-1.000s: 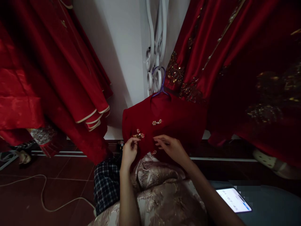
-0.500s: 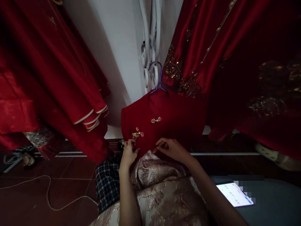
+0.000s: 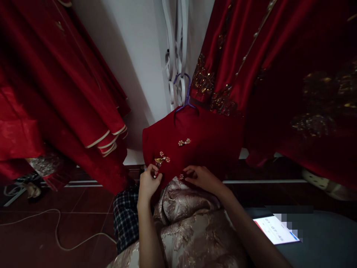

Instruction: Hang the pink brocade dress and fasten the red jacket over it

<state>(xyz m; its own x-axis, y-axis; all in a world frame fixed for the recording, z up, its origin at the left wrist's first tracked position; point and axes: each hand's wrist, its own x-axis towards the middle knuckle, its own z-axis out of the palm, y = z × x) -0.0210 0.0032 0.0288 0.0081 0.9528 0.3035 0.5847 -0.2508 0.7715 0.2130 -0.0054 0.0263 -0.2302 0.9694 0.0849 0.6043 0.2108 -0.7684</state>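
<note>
The red garment [image 3: 209, 128] is hanging right in front of me from a purple hanger [image 3: 188, 93], and both my hands are working low on its front. My left hand [image 3: 147, 184] is resting at the left side, just below the gold pendant [image 3: 158, 161] and its pearl clasp [image 3: 167, 159]; thumb and fingers are curling close together by the pendant's dangling strands, though I cannot tell whether they are gripping them. My right hand [image 3: 202, 178] is hovering or resting to the right of the lower flower clasp [image 3: 181, 176], fingers bending inward, fingertips close beside it; I cannot tell whether they are touching. The upper clasp [image 3: 184, 142] is sitting above and between my hands. Beneath my forearms, patterned shiny fabric [image 3: 192, 238] is spreading over my lap, its top edge meeting the lower clasp.
</note>
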